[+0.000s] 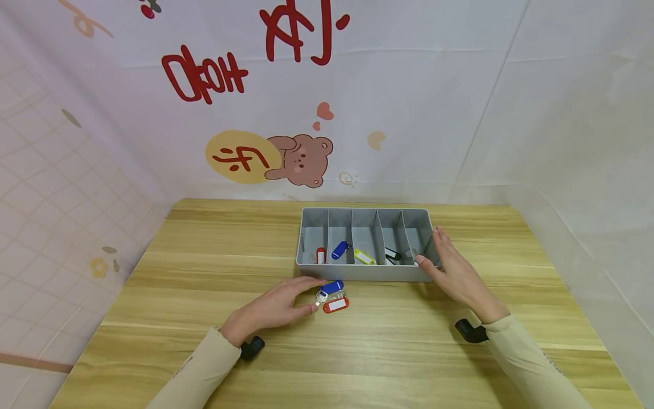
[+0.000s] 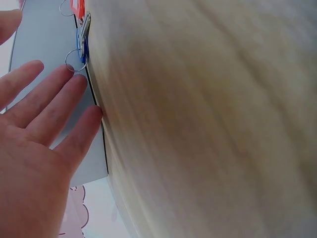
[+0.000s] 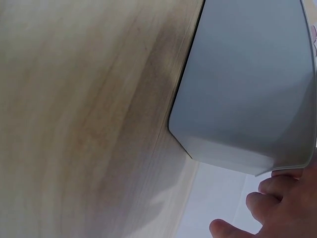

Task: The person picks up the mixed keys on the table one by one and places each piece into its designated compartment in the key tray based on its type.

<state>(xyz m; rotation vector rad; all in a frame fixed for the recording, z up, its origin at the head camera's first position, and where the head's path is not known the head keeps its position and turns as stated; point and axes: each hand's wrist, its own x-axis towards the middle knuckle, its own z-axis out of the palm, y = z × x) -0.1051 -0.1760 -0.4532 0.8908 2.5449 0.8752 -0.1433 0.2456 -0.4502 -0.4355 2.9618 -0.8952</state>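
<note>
On the table in front of the grey divided box (image 1: 357, 274) lie a blue key tag (image 1: 332, 287), a red key tag (image 1: 336, 305) and a silver key (image 1: 321, 297). My left hand (image 1: 278, 304) reaches in from the left, thumb and forefinger spread, fingertips right at the blue tag and the key. In the left wrist view its other fingers (image 2: 57, 106) stretch out beside a metal key ring (image 2: 76, 60). At the box's front right corner, my right hand (image 1: 460, 278) holds the wall, its thumb over the front rim and its fingers along the outer side.
Inside the box, separate compartments hold a red tag (image 1: 320, 255), a blue tag (image 1: 339, 250), a yellow tag (image 1: 364, 257) and a black tag (image 1: 392, 253). The box stands on the wooden table (image 1: 398, 352), near a printed white cloth backdrop (image 1: 419, 113).
</note>
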